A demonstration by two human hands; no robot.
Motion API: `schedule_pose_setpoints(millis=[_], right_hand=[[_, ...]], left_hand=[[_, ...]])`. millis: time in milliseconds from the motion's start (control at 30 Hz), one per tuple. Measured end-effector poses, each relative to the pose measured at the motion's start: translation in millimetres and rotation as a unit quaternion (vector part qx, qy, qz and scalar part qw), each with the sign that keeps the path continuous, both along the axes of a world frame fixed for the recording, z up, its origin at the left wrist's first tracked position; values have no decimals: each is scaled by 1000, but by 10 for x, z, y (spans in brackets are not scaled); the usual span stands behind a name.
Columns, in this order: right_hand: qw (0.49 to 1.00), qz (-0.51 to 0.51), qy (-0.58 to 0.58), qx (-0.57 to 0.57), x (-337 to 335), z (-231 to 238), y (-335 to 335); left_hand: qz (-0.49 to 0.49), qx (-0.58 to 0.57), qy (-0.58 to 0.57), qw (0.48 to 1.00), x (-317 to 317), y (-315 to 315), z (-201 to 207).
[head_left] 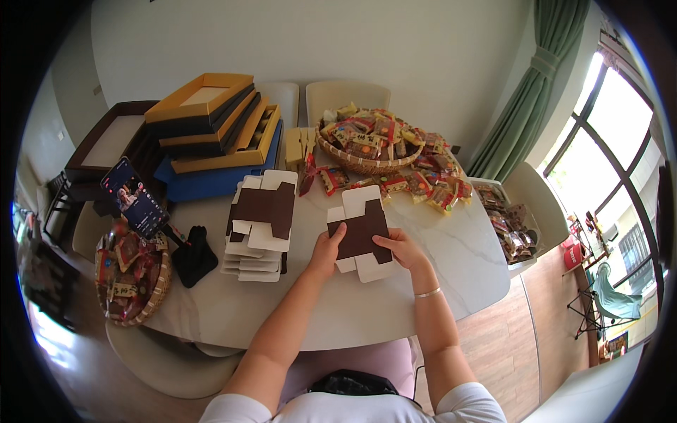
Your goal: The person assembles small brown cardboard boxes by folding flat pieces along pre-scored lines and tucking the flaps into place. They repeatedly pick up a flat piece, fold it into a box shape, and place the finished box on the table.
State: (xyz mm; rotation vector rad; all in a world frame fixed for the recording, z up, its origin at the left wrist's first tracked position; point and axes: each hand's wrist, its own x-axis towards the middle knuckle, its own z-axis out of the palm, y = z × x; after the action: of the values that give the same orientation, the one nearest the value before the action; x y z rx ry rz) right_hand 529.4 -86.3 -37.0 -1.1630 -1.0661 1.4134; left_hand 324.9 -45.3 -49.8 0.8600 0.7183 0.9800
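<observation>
Between my two hands is a flat, unfolded cardboard box [361, 238], dark brown in the middle with white flaps at its top and bottom ends. My left hand [328, 248] grips its left edge, thumb on the brown face. On the opposite edge, my right hand [402, 248] holds it the same way, a bangle on that wrist. The fingers beneath the card are hidden. Just left of my left hand stands a stack of similar flat box blanks [262, 211], brown and white, their flaps jutting out unevenly.
A wicker basket [367, 161] heaped with wrapped snacks stands at the back, with loose snack packets [417, 186] beside it. Yellow and black box trays [201, 106] are piled back left. A phone [135, 199] on a stand, a black cloth [195, 257] and another snack basket [163, 289] sit left.
</observation>
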Motion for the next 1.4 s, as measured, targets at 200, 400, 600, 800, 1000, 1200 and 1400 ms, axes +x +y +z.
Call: schedule_pose_setpoints(millis=[200,400,600,800,1000,1200,1400], right_hand=[[980,-94,-135,113,-127,-58,48],[978,-31,-153,138,-272,22,-11],[986,-9,-110,122,-255,55,-39],[992,-14,-60,114,-278,122,-76],[998,-27,-47,12,-172,118,-59],[988,-26,-2,151,-154,7,6],[957,-82,74,269,-171,71,-48]], left_hand=[[-28,88,71,993,102,5,-175],[1,-10,-10,1000,117,-58,-128],[19,104,15,994,126,-124,-24],[37,160,59,985,33,-5,-89],[14,57,111,992,-4,-62,141],[8,182,29,983,24,-51,54],[45,256,36,965,9,-84,130]])
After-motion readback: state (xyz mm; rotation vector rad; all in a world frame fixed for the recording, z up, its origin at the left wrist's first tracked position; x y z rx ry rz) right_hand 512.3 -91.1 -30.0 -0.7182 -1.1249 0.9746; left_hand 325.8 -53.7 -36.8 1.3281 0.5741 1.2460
